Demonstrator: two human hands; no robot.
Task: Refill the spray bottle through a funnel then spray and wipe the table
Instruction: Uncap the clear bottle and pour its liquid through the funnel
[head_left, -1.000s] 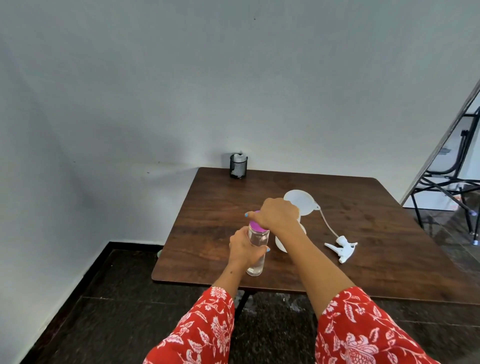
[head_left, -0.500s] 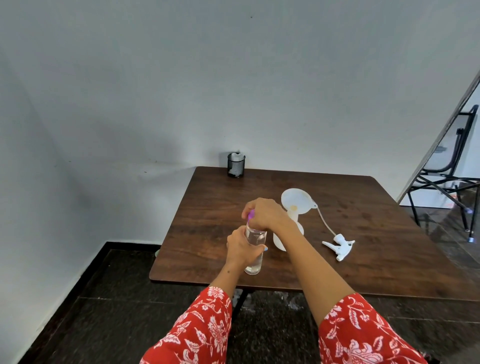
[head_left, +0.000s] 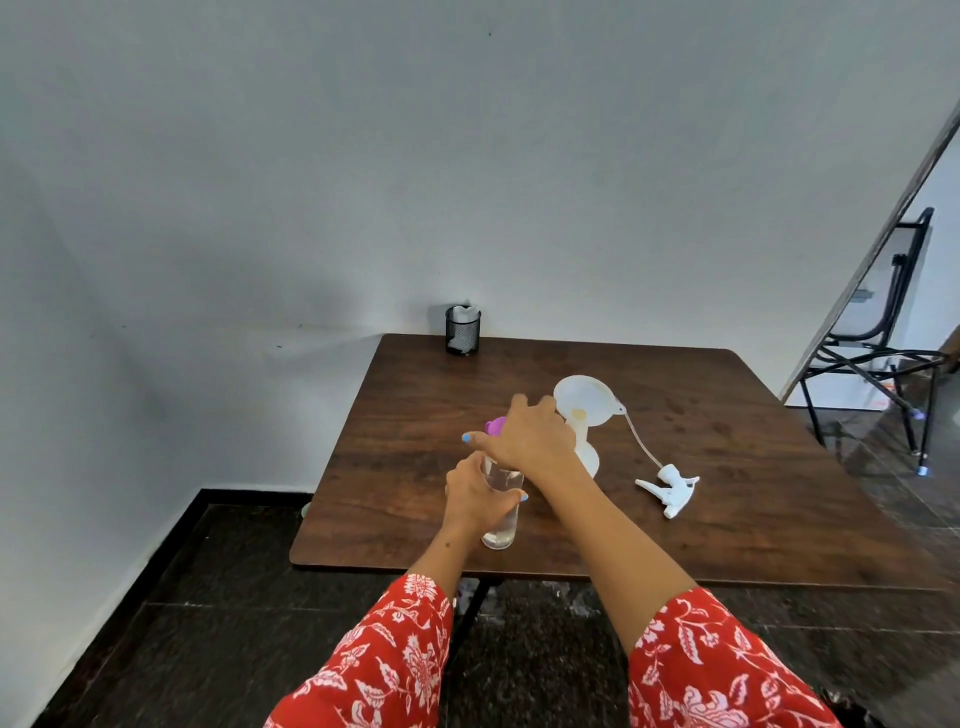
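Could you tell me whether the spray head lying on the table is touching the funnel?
Apart. The head view shows the spray head lying right of the funnel, with bare table between them.

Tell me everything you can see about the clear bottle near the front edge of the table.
The clear bottle is a slim, see-through cylinder, plastic by the look of it, standing upright on the wooden table near its front edge. Its mouth is uncapped. How much liquid it holds is hard to tell. The left hand grips its upper body; the right hand, just above, holds the purple cap.
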